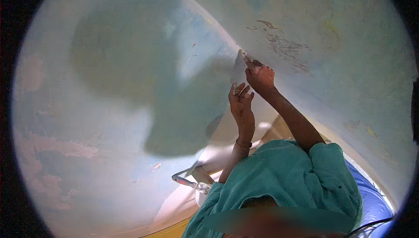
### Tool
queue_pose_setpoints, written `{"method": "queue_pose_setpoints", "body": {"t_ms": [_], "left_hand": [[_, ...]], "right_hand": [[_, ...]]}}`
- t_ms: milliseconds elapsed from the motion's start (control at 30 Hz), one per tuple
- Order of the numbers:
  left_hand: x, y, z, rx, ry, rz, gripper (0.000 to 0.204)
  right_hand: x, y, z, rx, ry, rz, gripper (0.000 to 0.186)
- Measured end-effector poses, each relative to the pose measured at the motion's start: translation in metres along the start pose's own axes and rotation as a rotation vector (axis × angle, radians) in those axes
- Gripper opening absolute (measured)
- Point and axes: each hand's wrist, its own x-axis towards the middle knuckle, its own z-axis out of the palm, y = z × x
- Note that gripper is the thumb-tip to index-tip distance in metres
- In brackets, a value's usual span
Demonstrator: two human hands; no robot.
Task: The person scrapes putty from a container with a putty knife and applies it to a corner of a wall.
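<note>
My right hand (260, 77) reaches up to the seam where two pale blue-green wall surfaces (131, 124) meet. Its index finger stretches to the seam and is smeared with white paste. The other fingers are curled in, and whether they hold anything is hidden. Just below and to the left, my left hand (242, 105) is raised with its fingers apart, close to the left wall. White paste also coats its fingertips. I see nothing held in it.
A tool with a grey and red handle (184, 180) leans at a white container (200, 198) by my left elbow. Blue sheeting (369, 194) lies at lower right, near a dark cable (371, 224). The right wall has scraped patches (286, 48). Shadows fall across the left wall.
</note>
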Motion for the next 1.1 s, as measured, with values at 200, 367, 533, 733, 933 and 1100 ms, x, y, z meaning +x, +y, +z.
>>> {"method": "queue_pose_setpoints", "body": {"t_ms": [200,367,533,733,933,1100], "left_hand": [[0.002,0.001,-0.005,-0.01,0.008,0.007,0.042],[0.0,0.001,-0.009,-0.022,0.022,0.007,0.041],[0.0,0.0,-0.009,0.0,0.033,-0.002,0.042],[0.003,-0.002,-0.014,-0.013,0.068,0.024,0.044],[0.004,-0.006,-0.008,0.008,0.053,0.016,0.045],[0.006,-0.003,-0.003,0.024,0.054,0.002,0.043]], "right_hand": [[0.024,-0.018,-0.023,0.862,0.018,0.202,0.027],[0.036,-0.03,-0.055,2.138,-0.435,0.692,0.03],[0.033,-0.022,-0.036,2.464,-0.603,0.638,0.029],[0.032,-0.023,-0.029,2.55,-0.6,0.683,0.029],[0.031,-0.022,-0.025,2.562,-0.523,0.739,0.034],[0.03,-0.026,-0.029,2.372,-0.465,0.728,0.051]]}}
